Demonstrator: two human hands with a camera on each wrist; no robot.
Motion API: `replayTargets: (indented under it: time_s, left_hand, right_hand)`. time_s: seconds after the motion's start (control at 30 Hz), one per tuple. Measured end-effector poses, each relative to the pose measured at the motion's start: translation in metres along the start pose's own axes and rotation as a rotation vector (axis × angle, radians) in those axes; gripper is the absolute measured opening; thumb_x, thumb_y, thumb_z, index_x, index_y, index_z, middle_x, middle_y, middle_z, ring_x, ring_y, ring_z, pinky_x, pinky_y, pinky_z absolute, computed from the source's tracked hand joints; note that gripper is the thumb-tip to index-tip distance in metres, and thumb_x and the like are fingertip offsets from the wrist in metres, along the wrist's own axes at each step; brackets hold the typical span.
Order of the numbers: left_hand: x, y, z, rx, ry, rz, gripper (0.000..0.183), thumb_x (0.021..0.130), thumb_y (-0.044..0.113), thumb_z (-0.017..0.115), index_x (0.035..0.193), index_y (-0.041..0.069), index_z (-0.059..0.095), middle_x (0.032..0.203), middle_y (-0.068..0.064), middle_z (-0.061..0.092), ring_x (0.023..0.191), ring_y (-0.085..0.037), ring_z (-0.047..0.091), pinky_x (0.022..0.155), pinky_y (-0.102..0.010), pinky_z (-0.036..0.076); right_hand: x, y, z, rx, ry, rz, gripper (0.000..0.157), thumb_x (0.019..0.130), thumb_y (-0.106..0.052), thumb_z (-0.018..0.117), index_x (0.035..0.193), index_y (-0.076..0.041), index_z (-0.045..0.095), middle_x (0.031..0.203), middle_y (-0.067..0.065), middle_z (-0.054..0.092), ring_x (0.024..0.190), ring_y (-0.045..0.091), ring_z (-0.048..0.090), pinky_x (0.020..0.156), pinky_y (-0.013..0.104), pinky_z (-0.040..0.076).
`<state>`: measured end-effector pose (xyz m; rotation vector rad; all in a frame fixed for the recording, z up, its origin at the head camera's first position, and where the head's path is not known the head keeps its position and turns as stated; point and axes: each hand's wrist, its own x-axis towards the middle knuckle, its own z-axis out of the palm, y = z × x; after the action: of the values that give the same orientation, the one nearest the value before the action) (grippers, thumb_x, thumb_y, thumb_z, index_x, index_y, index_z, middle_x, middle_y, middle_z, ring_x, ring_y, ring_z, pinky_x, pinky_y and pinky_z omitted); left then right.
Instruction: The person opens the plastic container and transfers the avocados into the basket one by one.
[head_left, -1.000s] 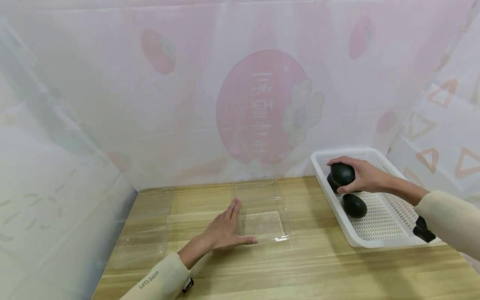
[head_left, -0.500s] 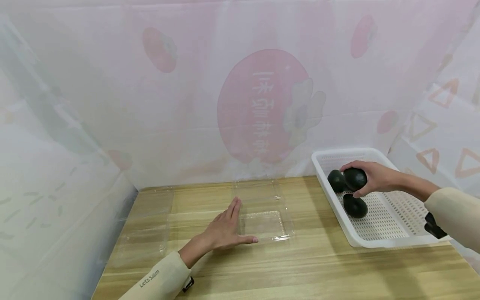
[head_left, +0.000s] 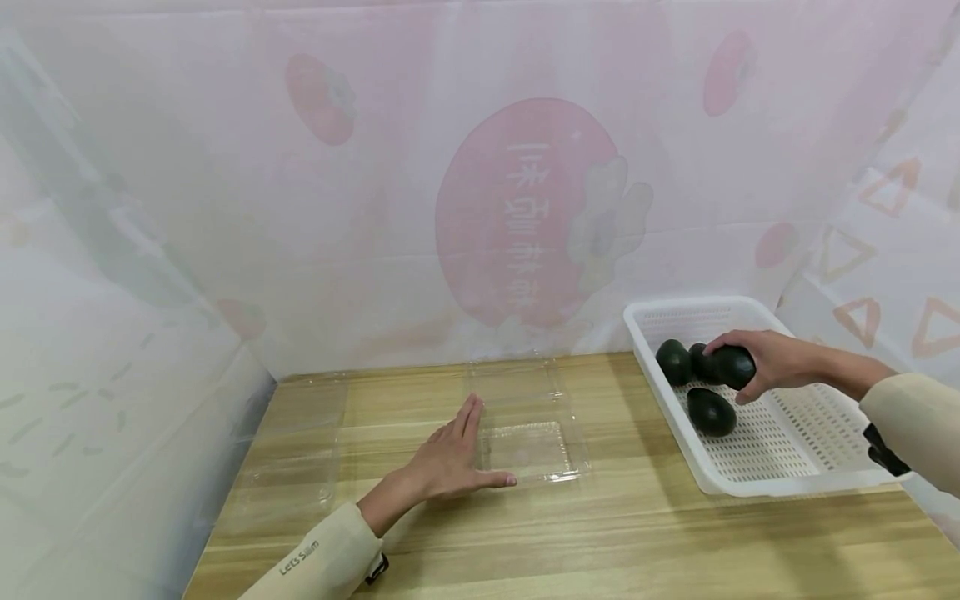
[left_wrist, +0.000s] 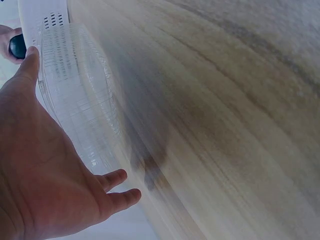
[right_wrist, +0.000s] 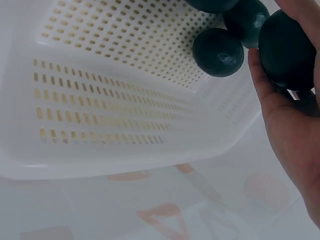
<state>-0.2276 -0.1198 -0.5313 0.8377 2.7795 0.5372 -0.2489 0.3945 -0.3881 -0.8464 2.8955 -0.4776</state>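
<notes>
My right hand (head_left: 776, 367) grips a dark green avocado (head_left: 733, 367) over the white basket. Beside it in the basket lie three more avocados: one at the left wall (head_left: 673, 362), one partly hidden behind the held fruit (head_left: 702, 363), and one nearer the front (head_left: 711, 412). In the right wrist view, fingers and thumb wrap the held avocado (right_wrist: 286, 52). My left hand (head_left: 448, 462) has its fingers straight and thumb spread at the left side of an open clear plastic clamshell box (head_left: 528, 450); whether it touches the box I cannot tell.
The white perforated basket (head_left: 701, 458) stands at the table's right side. Another clear plastic box (head_left: 288, 450) lies at the left, hard to make out. A printed pale sheet (head_left: 360, 217) hangs behind the wooden table (head_left: 570, 542) and along both sides.
My right hand has moved right and slightly nearer with the avocado, and the avocados behind it show more clearly. The left hand has stayed in place.
</notes>
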Motion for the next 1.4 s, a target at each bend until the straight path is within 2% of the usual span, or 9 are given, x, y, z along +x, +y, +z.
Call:
replayTargets:
  time_s: [0.1,0.27,0.33,0.6,0.83,1.0,1.23,1.4]
  left_hand:
    - [0.000,0.000,0.000,-0.008,0.006,0.002,0.130,0.071,0.092,0.043,0.157,0.010,-0.009,0.164,-0.010,-0.009,0.148,-0.031,0.016,0.113,-0.052,0.029]
    - [0.000,0.000,0.002,-0.008,0.005,0.002,0.129,0.072,0.091,0.044,0.156,0.011,-0.011,0.164,-0.009,-0.010,0.148,-0.031,0.016,0.113,-0.052,0.029]
    - [-0.001,0.000,0.002,-0.006,0.000,0.000,0.129,0.071,0.091,0.043,0.156,0.012,-0.012,0.163,-0.008,-0.012,0.148,-0.030,0.015,0.113,-0.052,0.028]
    - [-0.004,0.001,0.001,-0.004,0.001,-0.003,0.131,0.069,0.094,0.040,0.156,0.011,-0.011,0.164,-0.008,-0.010,0.148,-0.030,0.014,0.113,-0.052,0.028]
    - [-0.005,-0.001,0.001,-0.003,0.016,0.002,0.130,0.070,0.093,0.041,0.157,0.010,-0.009,0.164,-0.010,-0.008,0.148,-0.031,0.015,0.113,-0.051,0.029]
    - [-0.006,-0.002,0.001,-0.010,0.011,-0.005,0.130,0.070,0.093,0.042,0.156,0.011,-0.011,0.163,-0.008,-0.011,0.148,-0.030,0.015,0.113,-0.052,0.029]
    - [-0.005,0.000,0.002,0.001,0.016,-0.007,0.130,0.070,0.093,0.043,0.157,0.011,-0.010,0.164,-0.009,-0.009,0.148,-0.030,0.017,0.113,-0.051,0.030]
    - [-0.005,0.001,0.002,0.014,0.019,-0.007,0.131,0.068,0.095,0.039,0.157,0.012,-0.010,0.164,-0.008,-0.008,0.148,-0.030,0.017,0.113,-0.050,0.031]
  right_hand:
    - [-0.004,0.006,0.000,-0.005,-0.047,0.035,0.075,0.053,-0.026,0.095,0.119,-0.009,0.062,0.117,0.008,0.063,0.098,0.012,0.055,0.077,0.026,0.047]
    - [-0.011,0.014,0.002,-0.022,-0.125,0.091,0.077,0.053,-0.027,0.095,0.119,-0.007,0.061,0.121,0.013,0.062,0.108,0.031,0.056,0.081,0.032,0.048]
    - [-0.013,0.017,0.005,-0.029,-0.143,0.104,0.078,0.053,-0.027,0.095,0.120,-0.006,0.061,0.121,0.014,0.062,0.110,0.034,0.056,0.082,0.034,0.048]
    - [-0.016,0.024,0.013,-0.038,-0.184,0.130,0.081,0.048,-0.027,0.096,0.119,-0.006,0.062,0.118,0.013,0.063,0.105,0.026,0.056,0.082,0.032,0.047]
    - [-0.014,0.029,0.022,-0.016,-0.302,0.214,0.083,0.049,-0.022,0.096,0.121,-0.005,0.060,0.120,0.016,0.061,0.108,0.032,0.055,0.086,0.042,0.047]
    - [-0.014,0.031,0.026,-0.058,-0.365,0.201,0.081,0.049,-0.024,0.096,0.119,-0.005,0.061,0.117,0.015,0.062,0.107,0.033,0.057,0.086,0.043,0.048]
    - [-0.014,0.033,0.030,-0.085,-0.396,0.203,0.079,0.050,-0.025,0.097,0.118,-0.005,0.061,0.117,0.016,0.062,0.107,0.037,0.057,0.089,0.049,0.047]
    - [-0.016,0.038,0.033,-0.101,-0.415,0.230,0.080,0.050,-0.027,0.098,0.117,-0.004,0.061,0.115,0.015,0.062,0.105,0.033,0.056,0.090,0.050,0.046]
